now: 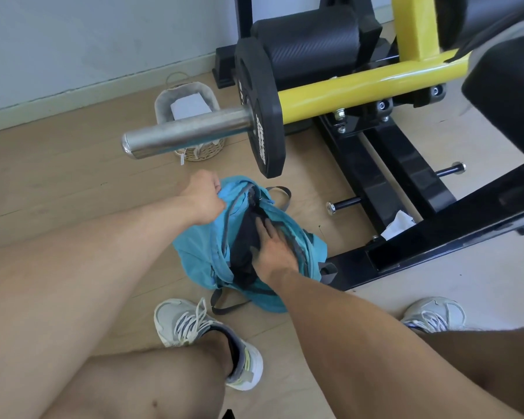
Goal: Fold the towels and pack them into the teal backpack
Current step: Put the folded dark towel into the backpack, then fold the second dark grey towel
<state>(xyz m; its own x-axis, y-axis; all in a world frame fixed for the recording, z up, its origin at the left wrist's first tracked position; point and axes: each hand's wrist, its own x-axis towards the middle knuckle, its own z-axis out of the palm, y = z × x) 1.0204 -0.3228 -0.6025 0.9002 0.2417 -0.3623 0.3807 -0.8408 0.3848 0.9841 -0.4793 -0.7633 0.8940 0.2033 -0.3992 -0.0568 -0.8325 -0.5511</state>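
Pale wood floor (58,176) runs to a grey wall, with a yellow-and-black gym machine (375,83) on the right; its steel bar (188,131) and black plate (259,116) jut out over the backpack (194,252). That teal backpack lies on the floor between the person's shoes (194,328), its mouth unzipped and gaping upward. Its long axis runs from the near right to the far left, top end with the grey carry loop pointing away toward the machine. Left hand (204,196) pinches the fabric at the top left edge of the opening, fingers curled round it, holding that side up. Right hand (274,247) reaches into the opening from the near side, fingers straight and spread flat, pressing on a dark towel (248,231) inside. A wicker basket (191,116) stands beyond by the wall, with a white folded cloth (189,105) in it.
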